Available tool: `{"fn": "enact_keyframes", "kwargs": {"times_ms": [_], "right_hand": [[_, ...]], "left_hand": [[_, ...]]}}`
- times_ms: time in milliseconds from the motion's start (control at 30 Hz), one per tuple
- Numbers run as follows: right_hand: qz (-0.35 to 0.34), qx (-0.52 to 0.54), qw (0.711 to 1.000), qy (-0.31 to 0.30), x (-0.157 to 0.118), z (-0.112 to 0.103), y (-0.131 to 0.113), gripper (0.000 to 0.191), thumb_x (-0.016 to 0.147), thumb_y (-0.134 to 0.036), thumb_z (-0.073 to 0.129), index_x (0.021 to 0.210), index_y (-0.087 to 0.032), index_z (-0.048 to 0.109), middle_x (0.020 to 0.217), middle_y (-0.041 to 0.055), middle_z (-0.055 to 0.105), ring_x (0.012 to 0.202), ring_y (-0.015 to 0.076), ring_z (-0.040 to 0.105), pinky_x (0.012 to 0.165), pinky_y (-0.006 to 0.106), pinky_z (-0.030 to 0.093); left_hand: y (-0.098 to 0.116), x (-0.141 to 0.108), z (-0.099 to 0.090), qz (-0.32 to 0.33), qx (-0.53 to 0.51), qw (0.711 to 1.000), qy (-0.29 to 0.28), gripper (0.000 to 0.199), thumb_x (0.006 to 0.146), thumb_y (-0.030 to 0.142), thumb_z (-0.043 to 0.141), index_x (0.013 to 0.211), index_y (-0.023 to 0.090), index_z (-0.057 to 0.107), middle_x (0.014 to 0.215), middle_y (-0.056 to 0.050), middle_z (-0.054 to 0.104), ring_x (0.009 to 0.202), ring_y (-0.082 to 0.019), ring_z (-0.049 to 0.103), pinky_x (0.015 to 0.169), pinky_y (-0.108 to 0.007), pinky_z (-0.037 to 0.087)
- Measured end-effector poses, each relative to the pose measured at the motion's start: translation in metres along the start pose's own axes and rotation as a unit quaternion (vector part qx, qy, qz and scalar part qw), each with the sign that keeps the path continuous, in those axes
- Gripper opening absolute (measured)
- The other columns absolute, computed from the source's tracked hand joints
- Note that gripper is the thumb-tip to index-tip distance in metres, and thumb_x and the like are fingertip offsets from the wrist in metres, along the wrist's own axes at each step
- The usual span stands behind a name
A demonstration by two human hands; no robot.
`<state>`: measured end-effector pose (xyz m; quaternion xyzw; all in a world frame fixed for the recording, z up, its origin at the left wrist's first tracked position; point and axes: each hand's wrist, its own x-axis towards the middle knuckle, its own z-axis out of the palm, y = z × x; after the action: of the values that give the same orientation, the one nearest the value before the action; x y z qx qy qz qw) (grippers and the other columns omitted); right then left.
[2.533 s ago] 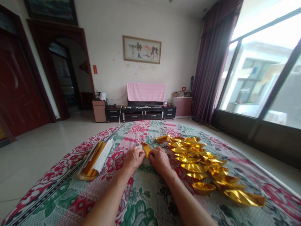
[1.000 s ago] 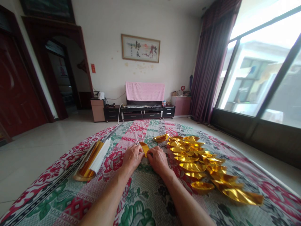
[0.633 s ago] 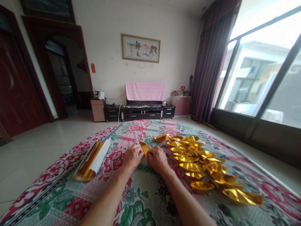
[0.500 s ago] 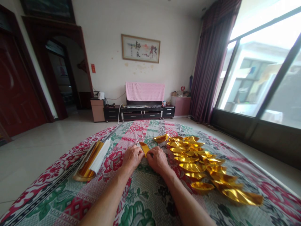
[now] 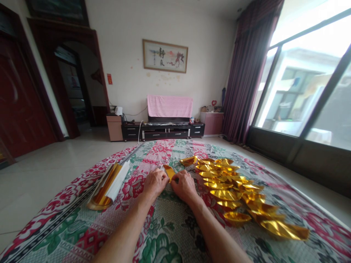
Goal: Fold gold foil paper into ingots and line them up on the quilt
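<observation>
A small piece of gold foil paper (image 5: 169, 171), partly folded, is held between my two hands near the middle of the cloth-covered table. My left hand (image 5: 155, 181) pinches its left side with the fingers closed. On the other side my right hand (image 5: 184, 184) has its fingers closed on the near right edge. Part of the paper is hidden behind the fingers. To the right lie several folded gold paper ingots (image 5: 222, 186) in loose rows. Left of my hands rests a curled stack of gold and white paper sheets (image 5: 108, 186).
A floral tablecloth (image 5: 161, 226) covers the round-edged surface. Beyond it stand a low black TV cabinet (image 5: 164, 133) and a screen draped with a pink towel (image 5: 170, 106). Purple curtains (image 5: 241, 80) hang beside large windows on the right.
The view has shifted very slightly. Both hands stay at the same spot on the gold paper, and the ingots and the stack have not moved.
</observation>
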<state>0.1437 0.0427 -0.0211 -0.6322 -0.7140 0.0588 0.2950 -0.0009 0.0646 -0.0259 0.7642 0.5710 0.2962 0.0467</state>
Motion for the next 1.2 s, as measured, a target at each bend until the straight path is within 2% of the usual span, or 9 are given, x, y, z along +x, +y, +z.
{"fn": "enact_keyframes", "kwargs": {"times_ms": [233, 467, 833, 1200], "right_hand": [[-0.004, 0.007, 1.000, 0.008, 0.000, 0.002, 0.001, 0.017, 0.073, -0.026, 0.055, 0.078, -0.023, 0.070, 0.091, 0.0056, 0.060, 0.085, 0.0176, 0.053, 0.077, 0.027, 0.036], [0.004, 0.010, 1.000, 0.004, -0.001, -0.001, -0.002, 0.017, 0.073, -0.027, 0.055, 0.078, -0.023, 0.070, 0.091, 0.0059, 0.060, 0.086, 0.0182, 0.052, 0.077, 0.028, 0.036], [0.006, -0.002, 1.000, 0.002, -0.003, -0.003, -0.003, 0.017, 0.074, -0.027, 0.053, 0.078, -0.024, 0.069, 0.090, 0.0051, 0.059, 0.085, 0.0184, 0.051, 0.072, 0.028, 0.034], [0.006, 0.004, 1.000, 0.004, -0.003, -0.004, -0.004, 0.017, 0.072, -0.025, 0.053, 0.077, -0.023, 0.069, 0.090, 0.0055, 0.060, 0.084, 0.0190, 0.051, 0.071, 0.028, 0.034]], "left_hand": [[-0.001, -0.002, 0.002, 0.014, -0.003, 1.000, 0.010, 0.009, 0.074, 0.026, 0.059, 0.070, 0.019, 0.063, 0.078, -0.003, 0.060, 0.078, -0.016, 0.055, 0.073, -0.027, 0.040], [0.001, -0.001, -0.001, -0.004, -0.010, 1.000, 0.004, 0.007, 0.072, 0.023, 0.060, 0.069, 0.018, 0.064, 0.077, -0.003, 0.060, 0.073, -0.013, 0.055, 0.069, -0.024, 0.040], [-0.010, 0.007, 0.000, -0.019, -0.068, 0.997, -0.019, 0.010, 0.070, 0.021, 0.060, 0.073, 0.018, 0.069, 0.078, -0.001, 0.064, 0.071, -0.011, 0.057, 0.066, -0.021, 0.041], [-0.018, 0.005, -0.004, 0.014, -0.062, 0.998, -0.015, 0.015, 0.075, 0.020, 0.056, 0.081, 0.020, 0.070, 0.085, -0.002, 0.068, 0.078, -0.013, 0.061, 0.073, -0.022, 0.044]]}}
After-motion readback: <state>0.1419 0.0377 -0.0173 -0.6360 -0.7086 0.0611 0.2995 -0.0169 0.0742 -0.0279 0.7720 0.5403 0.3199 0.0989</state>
